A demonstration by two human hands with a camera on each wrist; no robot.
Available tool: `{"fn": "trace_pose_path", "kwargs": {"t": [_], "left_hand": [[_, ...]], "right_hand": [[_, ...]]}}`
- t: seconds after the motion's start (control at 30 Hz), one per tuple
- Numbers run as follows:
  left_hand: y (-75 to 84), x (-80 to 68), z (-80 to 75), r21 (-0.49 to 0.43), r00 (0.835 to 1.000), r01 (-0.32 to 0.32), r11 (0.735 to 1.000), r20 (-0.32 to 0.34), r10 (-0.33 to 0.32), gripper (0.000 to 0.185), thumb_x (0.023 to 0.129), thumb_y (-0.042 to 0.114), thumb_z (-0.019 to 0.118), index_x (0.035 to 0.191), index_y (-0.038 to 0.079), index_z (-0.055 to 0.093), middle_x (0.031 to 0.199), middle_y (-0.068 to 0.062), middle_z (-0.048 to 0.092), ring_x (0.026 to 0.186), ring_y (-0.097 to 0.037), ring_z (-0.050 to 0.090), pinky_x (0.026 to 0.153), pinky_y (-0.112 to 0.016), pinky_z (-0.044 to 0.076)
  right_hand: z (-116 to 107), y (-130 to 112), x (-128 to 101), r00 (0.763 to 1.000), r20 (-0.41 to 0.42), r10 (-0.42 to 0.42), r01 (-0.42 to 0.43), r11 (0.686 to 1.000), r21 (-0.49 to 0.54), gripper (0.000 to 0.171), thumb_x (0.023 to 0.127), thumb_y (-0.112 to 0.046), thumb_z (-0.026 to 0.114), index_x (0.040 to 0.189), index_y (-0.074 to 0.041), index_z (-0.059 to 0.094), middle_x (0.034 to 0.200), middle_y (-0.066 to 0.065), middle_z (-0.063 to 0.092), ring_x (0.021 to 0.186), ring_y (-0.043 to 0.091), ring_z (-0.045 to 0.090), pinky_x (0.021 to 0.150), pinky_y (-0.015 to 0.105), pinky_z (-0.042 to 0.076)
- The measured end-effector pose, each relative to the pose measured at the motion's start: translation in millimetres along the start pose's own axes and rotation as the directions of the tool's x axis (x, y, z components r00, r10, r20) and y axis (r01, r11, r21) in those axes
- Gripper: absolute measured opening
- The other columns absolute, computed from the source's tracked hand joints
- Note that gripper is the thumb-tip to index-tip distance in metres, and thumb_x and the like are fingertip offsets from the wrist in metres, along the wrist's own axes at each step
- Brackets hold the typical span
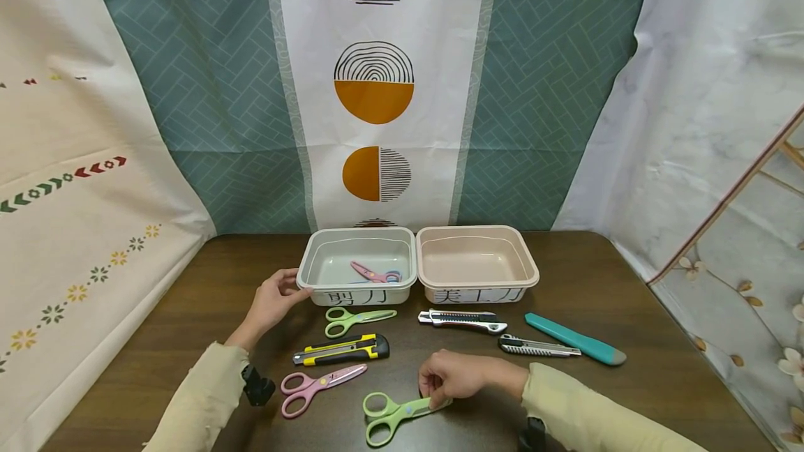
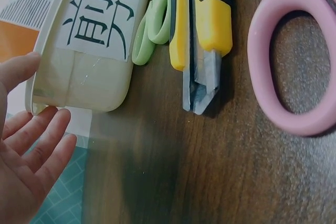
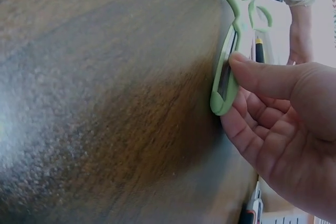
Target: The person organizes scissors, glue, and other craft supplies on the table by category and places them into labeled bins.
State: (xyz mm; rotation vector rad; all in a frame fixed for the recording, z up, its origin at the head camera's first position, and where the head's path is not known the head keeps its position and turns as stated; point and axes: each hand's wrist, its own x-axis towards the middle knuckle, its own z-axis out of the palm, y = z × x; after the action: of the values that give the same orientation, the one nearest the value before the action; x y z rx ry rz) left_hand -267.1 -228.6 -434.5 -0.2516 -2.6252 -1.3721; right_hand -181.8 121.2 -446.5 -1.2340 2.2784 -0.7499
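Note:
My left hand (image 1: 276, 300) holds the left corner of a grey-green plastic box (image 1: 326, 291), thumb at the front rim and fingers along the side. Inside that box lie pink scissors (image 1: 370, 273), with something blue partly hidden beside them. With thumb and fingers, my right hand (image 1: 455, 373) pinches the blade end of green scissors (image 1: 392, 413) near the table's front; the handles point left. In the right wrist view, the thumb presses the blade of these green scissors (image 3: 231, 35). Other green scissors (image 1: 358, 317) lie before the grey-green box.
A beige box (image 1: 477, 286) with a label adjoins on the right. On the table (image 1: 188, 340) lie a yellow-black utility knife (image 1: 342, 349), more pink scissors (image 1: 317, 386), a silver-black cutter (image 1: 461, 319), a smaller cutter (image 1: 537, 347) and a teal cutter (image 1: 574, 338).

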Motion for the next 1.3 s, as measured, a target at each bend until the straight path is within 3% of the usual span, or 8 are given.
{"fn": "trace_pose_path", "kwargs": {"t": [0.63,1.03,1.3], "left_hand": [[-3.3,0.7,1.9,-0.005,1.0,0.01,1.0,-0.002,-0.01,0.055,0.079,0.022,0.071,0.122,-0.003,0.048,0.11,-0.023,0.06,0.085,-0.027,0.061,0.067,-0.028,0.049],[-3.8,-0.1,0.8,0.003,1.0,0.003,1.0,0.006,-0.003,0.054,0.08,0.021,0.07,0.123,-0.004,0.048,0.11,-0.024,0.059,0.085,-0.028,0.061,0.068,-0.03,0.05],[-0.4,1.0,-0.5,0.01,1.0,-0.007,1.0,0.006,0.007,0.054,0.08,0.022,0.07,0.122,-0.005,0.048,0.11,-0.025,0.059,0.085,-0.029,0.061,0.068,-0.032,0.051]], "right_hand": [[-7,1,-1,0.999,0.03,-0.044,0.044,0.999,0.0,0.008,0.074,-0.003,0.069,0.074,-0.005,0.062,0.059,-0.009,0.051,0.054,-0.009,0.041,0.049,0.011,0.038],[-28,-3,1,0.999,0.026,-0.021,0.022,0.999,-0.029,0.009,0.075,-0.001,0.069,0.074,-0.006,0.062,0.061,-0.012,0.049,0.055,-0.007,0.041,0.05,0.011,0.037],[-49,-4,4,1.0,0.006,0.03,-0.03,0.999,0.023,0.01,0.076,0.001,0.067,0.073,-0.005,0.06,0.061,-0.011,0.048,0.054,-0.004,0.042,0.05,0.013,0.036]]}}
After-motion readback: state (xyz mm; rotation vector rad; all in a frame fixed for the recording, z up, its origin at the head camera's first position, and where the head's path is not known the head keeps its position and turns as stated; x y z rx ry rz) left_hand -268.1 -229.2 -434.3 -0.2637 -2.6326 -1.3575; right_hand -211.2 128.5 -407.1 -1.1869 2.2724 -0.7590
